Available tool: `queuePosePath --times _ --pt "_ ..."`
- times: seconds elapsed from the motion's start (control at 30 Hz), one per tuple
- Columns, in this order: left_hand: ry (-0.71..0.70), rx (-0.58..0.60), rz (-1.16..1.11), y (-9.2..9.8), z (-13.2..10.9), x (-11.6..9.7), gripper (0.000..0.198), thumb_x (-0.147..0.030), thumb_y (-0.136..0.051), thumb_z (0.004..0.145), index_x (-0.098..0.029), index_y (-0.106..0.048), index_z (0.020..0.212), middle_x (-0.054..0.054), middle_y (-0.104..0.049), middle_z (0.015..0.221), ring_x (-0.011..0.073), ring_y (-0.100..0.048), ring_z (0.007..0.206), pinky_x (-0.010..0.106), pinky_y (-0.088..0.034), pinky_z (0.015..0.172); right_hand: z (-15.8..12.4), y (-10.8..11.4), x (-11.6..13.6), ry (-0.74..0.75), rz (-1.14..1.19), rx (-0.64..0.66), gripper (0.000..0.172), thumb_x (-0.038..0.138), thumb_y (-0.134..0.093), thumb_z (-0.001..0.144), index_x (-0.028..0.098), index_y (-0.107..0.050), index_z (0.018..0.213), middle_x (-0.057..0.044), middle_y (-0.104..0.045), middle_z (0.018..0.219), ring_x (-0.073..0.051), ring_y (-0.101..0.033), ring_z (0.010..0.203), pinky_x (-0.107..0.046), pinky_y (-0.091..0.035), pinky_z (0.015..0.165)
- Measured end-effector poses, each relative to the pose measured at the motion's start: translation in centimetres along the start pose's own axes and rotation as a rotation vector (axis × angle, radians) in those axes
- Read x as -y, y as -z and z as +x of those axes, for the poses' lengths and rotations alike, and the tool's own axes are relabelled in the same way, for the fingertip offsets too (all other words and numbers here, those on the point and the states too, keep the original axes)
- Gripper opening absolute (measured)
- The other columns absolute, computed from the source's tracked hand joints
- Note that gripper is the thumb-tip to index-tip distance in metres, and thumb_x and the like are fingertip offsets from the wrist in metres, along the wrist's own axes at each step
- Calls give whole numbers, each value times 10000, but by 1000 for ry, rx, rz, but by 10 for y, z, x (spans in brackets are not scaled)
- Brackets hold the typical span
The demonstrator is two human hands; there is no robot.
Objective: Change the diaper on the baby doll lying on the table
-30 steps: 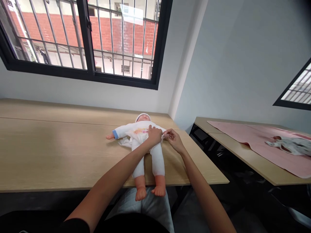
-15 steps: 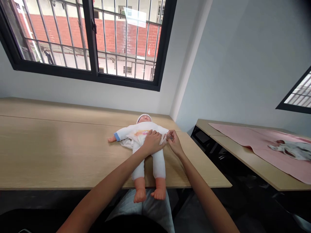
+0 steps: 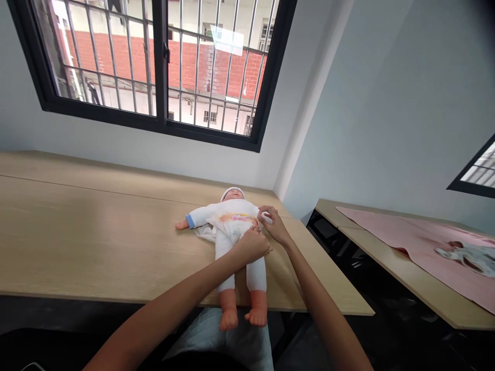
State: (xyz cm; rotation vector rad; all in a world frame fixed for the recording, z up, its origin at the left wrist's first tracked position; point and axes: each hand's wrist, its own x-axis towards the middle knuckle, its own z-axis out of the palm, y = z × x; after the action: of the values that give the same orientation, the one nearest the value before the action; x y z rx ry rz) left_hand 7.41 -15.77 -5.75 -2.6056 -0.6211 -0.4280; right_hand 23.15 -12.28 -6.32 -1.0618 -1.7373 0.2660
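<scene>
A baby doll point(image 3: 235, 216) in a white suit and white cap lies on its back, head toward the wall, its bare feet past the table's near edge. One arm with a blue cuff point(image 3: 189, 220) stretches to the left. Over the doll's hip, my left hand point(image 3: 253, 245) is closed with curled fingers; what it grips is hidden. My right hand point(image 3: 274, 225) bends thumb and forefinger around the end of the doll's other sleeve point(image 3: 266, 219), where white shows between them. Loose white cloth point(image 3: 205, 232) lies beside the doll's waist.
The doll rests on a wooden table point(image 3: 116, 232) below a barred window point(image 3: 162, 72). Across a gap on the right stands another table point(image 3: 406, 281), with a pink mat point(image 3: 390, 226) and a second doll point(image 3: 469, 256) in pale clothes on it.
My left hand has slid down from the doll's belly to its hip and curled shut. My right hand stays by the sleeve, its fingers more arched. The view has shifted slightly.
</scene>
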Motion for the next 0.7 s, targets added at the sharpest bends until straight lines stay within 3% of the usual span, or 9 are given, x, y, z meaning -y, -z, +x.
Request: queuePosePath --times 0.13,0.37,0.57,0.7 --pt "-27 29 -20 -5 3 -4 320 -308 -471 941 -191 -745 824 105 -730 832 246 -647 849 371 -440 853 1 -9 -2 -12 37 33 224 471 -573 865 252 -610 892 -54 -551 1160 -226 -445 1191 -409 -403 1000" --pt "-47 -8 -108 -8 6 -6 373 -305 -417 970 -186 -710 772 93 -723 828 244 -651 829 386 -448 760 -2 -22 -1 -65 19 -9 226 466 -575 850 246 -611 880 -52 -602 1054 -237 -511 1090 -406 -408 943" --pt "-19 -68 -125 -4 4 -4 395 -400 -386 982 -154 -689 920 113 -704 962 250 -605 994 394 -415 916 -4 -25 -6 -217 132 -195 427 565 -683 727 225 -551 947 -70 -606 1036 -236 -549 1039 -376 -437 939" --pt "127 -174 -75 -6 -1 -1 500 -528 -385 949 -129 -674 1034 159 -655 1121 305 -510 1170 469 -329 1040 0 -14 0 -289 171 -360 480 669 -569 748 215 -514 890 -102 -602 984 -247 -566 971 -393 -456 906"
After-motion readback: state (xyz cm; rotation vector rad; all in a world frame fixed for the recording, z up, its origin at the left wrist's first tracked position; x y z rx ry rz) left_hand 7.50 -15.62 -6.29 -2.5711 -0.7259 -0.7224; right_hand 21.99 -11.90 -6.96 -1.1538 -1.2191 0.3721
